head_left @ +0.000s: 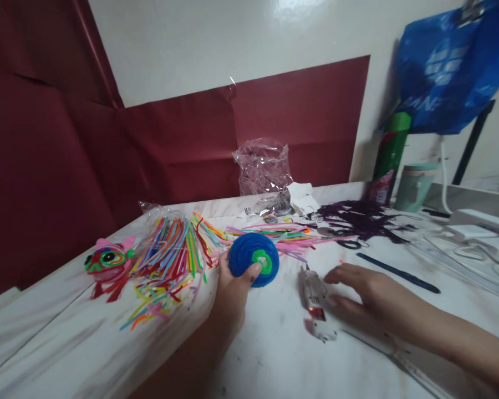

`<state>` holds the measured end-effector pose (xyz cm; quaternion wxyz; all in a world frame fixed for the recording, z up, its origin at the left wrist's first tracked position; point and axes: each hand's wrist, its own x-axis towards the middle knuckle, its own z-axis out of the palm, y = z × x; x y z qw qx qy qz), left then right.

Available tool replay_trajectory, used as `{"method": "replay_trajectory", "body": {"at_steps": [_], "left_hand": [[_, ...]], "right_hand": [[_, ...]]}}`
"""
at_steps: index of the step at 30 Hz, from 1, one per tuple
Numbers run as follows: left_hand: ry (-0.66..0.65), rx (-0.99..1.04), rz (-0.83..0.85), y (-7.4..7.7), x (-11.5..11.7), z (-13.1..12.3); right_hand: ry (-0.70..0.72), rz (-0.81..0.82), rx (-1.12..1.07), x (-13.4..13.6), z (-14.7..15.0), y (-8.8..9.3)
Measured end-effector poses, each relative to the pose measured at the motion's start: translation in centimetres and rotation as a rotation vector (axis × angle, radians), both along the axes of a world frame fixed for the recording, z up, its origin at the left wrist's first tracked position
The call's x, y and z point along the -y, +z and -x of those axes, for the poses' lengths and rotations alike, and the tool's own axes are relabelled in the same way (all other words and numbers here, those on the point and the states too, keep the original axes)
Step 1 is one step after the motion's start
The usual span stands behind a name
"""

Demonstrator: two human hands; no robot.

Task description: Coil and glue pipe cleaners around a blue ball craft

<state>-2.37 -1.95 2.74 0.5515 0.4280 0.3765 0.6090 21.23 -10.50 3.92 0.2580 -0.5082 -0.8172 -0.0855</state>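
Note:
My left hand grips a round blue disc with a green centre, the thumb pressed on its face near the middle. The disc looks coiled from fuzzy pipe cleaner and is held up above the white tabletop. Just right of it lies what looks like a white hot glue gun, its tip pointing away from me. My right hand hovers close beside this gun, fingers bent and apart, with nothing visible in them. Behind the disc, loose colourful pipe cleaners are spread over the table.
A pink, red and green animal figure stands at left. Short cut pieces lie near it. Toward the right are dark purple strands, a dark flat strip, a green cup, a spray can and white cables with adapters.

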Motion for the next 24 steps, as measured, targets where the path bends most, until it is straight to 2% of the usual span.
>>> {"method": "replay_trajectory", "body": {"at_steps": [4,8,14,19,24], "left_hand": [[-0.026,-0.069,-0.033,-0.1,0.5,-0.3],[-0.071,-0.108,-0.046,-0.3,0.7,-0.2],[-0.103,-0.134,-0.107,-0.3,1.0,-0.1],[-0.083,-0.151,-0.079,-0.7,0.9,-0.3],[-0.100,-0.133,-0.037,-1.0,0.5,-0.5]], "right_hand": [[0.101,-0.152,-0.188,-0.6,2.1,1.7],[0.227,-0.283,-0.250,-1.8,4.8,2.4],[0.270,-0.383,-0.283,-3.4,6.4,0.8],[0.299,-0.377,-0.237,-3.4,5.8,-0.2],[0.319,-0.334,-0.251,-3.4,5.5,-0.4]]}}
